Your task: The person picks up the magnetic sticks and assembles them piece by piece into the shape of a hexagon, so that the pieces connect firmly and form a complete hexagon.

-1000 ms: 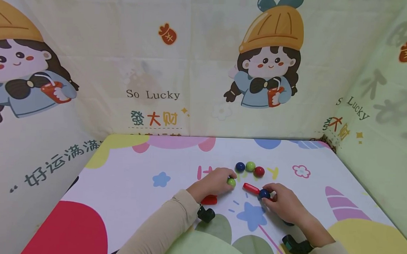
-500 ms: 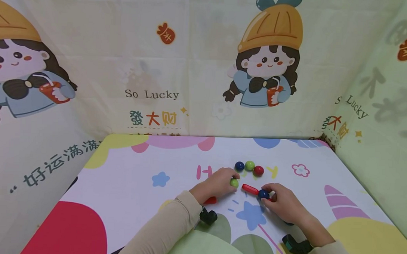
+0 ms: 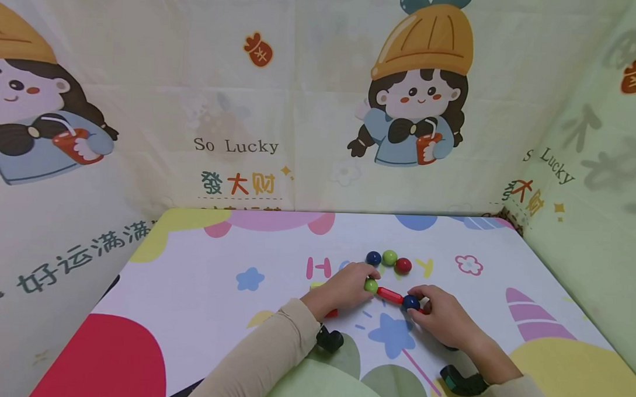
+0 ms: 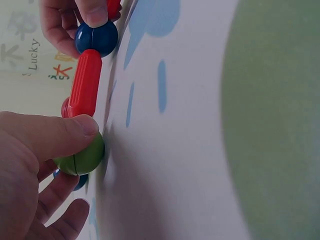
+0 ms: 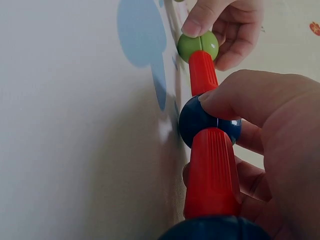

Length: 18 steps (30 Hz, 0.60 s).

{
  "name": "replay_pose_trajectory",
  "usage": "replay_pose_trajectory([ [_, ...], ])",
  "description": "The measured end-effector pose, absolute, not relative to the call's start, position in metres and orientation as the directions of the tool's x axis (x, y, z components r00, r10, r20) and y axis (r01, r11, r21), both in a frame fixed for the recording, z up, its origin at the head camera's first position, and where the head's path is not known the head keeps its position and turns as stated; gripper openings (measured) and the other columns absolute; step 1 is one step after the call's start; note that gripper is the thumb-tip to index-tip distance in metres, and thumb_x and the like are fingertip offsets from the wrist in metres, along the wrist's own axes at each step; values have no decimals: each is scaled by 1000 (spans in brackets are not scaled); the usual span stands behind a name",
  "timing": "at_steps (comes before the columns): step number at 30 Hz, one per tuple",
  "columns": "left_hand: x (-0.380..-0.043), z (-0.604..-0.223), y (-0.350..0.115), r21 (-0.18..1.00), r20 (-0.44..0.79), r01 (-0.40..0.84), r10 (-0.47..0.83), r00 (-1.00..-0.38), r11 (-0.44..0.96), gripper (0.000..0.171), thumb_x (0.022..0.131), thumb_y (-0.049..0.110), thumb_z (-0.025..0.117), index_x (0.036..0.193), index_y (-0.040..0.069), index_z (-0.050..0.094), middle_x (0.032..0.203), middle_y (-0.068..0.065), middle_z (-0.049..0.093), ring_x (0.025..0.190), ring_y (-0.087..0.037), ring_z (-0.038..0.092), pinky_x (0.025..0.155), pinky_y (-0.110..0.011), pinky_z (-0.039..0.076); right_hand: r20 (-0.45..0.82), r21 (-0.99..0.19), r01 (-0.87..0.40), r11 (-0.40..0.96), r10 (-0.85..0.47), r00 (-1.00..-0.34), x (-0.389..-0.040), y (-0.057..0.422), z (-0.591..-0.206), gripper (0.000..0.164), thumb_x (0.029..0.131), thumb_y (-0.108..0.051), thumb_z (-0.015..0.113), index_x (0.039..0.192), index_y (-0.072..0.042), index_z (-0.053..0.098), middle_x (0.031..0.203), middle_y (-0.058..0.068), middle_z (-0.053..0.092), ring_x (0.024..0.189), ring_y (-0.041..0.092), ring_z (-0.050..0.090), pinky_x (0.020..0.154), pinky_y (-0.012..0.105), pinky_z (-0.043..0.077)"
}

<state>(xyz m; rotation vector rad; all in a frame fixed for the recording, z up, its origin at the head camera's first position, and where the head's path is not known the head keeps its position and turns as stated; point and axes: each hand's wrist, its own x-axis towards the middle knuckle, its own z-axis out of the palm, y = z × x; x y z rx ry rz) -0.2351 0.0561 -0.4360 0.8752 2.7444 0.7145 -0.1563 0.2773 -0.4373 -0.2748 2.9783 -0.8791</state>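
Observation:
My left hand (image 3: pixel 346 290) pinches a green ball (image 3: pixel 370 285) between thumb and fingers. The ball meets the left end of a red ridged rod (image 3: pixel 390 295); whether the two are joined cannot be told. At the rod's other end is a dark blue ball (image 3: pixel 411 302), which my right hand (image 3: pixel 447 317) grips. From that ball a second red rod (image 5: pixel 212 175) runs on toward the right wrist camera, ending at another dark blue ball (image 5: pixel 215 230), partly cut off by the frame. The right fingers hide part of this second rod in the head view.
Behind the hands, a loose blue ball (image 3: pixel 374 258), green ball (image 3: pixel 389 257) and red ball (image 3: pixel 403 265) sit close together on the printed tabletop (image 3: pixel 198 311). A red piece (image 3: pixel 332 313) shows partly beneath my left wrist. A patterned cloth (image 3: pixel 321 105) hangs behind the table.
My left hand has moved slightly right with the green ball, closing the gap to the red rod's end. The right hand has stayed nearly still, holding the blue ball.

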Motion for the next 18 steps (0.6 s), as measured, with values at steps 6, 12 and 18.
replay_pose_trajectory([
  [6, -234, -435, 57, 503, -22, 492, 580, -814, 710, 38, 90, 16, 76, 127, 14, 66, 118, 1, 62, 103, -12, 53, 89, -20, 48, 20, -536, -171, 827, -190, -982, -157, 278, -436, 40, 87, -16, 77, 123, -3, 63, 98, 3, 59, 78, 16, 51, 66, 26, 50],
  [12, -233, -433, 52, 491, -36, 481, 568, -822, 727, 43, 91, 18, 76, 132, 15, 63, 127, 1, 60, 114, -14, 53, 96, -24, 47, 33, -496, -236, 836, -254, -967, -161, 275, -435, 38, 89, -13, 73, 126, -6, 65, 110, 7, 63, 80, 17, 52, 72, 32, 50],
  [18, -236, -426, 36, 487, -43, 481, 570, -820, 729, 48, 92, 18, 74, 138, 14, 60, 134, -1, 58, 125, -17, 51, 104, -31, 43, 20, -483, -234, 844, -257, -966, -159, 278, -432, 36, 89, -14, 74, 124, -7, 68, 103, 3, 63, 80, 17, 51, 71, 33, 48],
])
